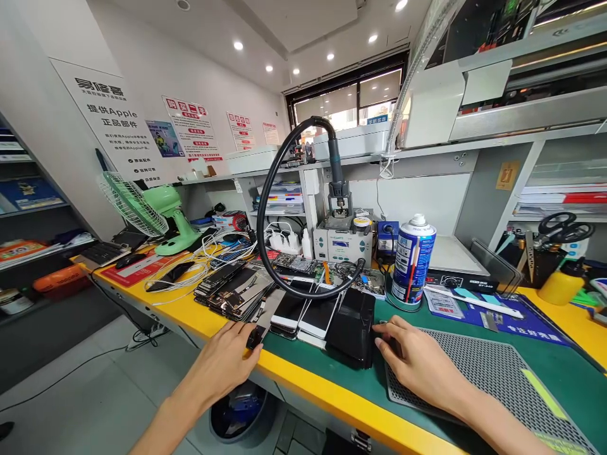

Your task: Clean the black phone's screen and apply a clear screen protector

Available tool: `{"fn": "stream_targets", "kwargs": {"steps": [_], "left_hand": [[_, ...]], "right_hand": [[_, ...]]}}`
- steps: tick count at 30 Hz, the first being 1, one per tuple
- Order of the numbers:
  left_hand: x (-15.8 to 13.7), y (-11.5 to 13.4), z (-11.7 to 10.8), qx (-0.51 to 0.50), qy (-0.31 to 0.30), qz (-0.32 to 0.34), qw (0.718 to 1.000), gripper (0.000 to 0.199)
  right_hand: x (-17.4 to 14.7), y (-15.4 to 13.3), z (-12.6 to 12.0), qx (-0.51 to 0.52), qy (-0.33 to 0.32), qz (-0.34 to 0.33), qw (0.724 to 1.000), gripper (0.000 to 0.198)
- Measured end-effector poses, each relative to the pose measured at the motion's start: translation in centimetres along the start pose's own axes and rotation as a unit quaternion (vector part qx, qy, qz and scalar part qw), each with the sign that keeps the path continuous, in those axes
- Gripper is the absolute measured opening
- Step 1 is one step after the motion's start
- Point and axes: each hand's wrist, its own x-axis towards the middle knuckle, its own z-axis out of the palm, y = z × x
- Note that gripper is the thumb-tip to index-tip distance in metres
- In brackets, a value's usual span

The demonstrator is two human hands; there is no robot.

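My left hand [230, 354] is at the desk's front edge, thumb and fingers closed around a small dark phone part [257, 337]; its full shape is hidden. My right hand [417, 360] has bent fingers, with thumb and forefinger apart. Its fingertips are at the right side of a stack of black phone screens [349, 325]. Between the hands, white-framed phone screens [318, 316] lie in piles left of the black stack. Dark phone screens and parts [237, 294] are heaped behind my left hand. A grey perforated mat [478, 360] lies under and beside my right hand.
A hot-air station [344, 243] stands at the back, its black hose [262, 221] looping over the screens. A blue spray can [411, 262] stands behind my right hand. White cables [184, 259] and a green fan [173, 218] are left. A bin [272, 414] stands below the desk edge.
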Motion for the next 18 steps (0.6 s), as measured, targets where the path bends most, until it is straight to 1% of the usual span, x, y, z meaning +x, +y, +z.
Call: {"fn": "stream_targets", "kwargs": {"steps": [8, 12, 14, 18], "left_hand": [[-0.2, 0.8, 0.1, -0.031, 0.0, -0.1, 0.995, 0.04], [-0.7, 1.6, -0.7, -0.03, -0.01, -0.14, 0.99, 0.041], [-1.1, 1.9, -1.4, -0.026, -0.017, -0.162, 0.986, 0.044], [-2.5, 2.6, -2.4, -0.01, -0.02, -0.205, 0.979, 0.057]], "right_hand": [[-0.3, -0.6, -0.4, -0.001, 0.002, 0.004, 1.0, 0.048], [-0.6, -1.3, -1.0, 0.005, -0.008, 0.008, 1.0, 0.055], [-0.6, -1.7, -1.4, 0.004, -0.019, 0.015, 1.0, 0.058], [-0.7, -2.1, -1.8, -0.001, -0.03, 0.022, 0.999, 0.053]]}}
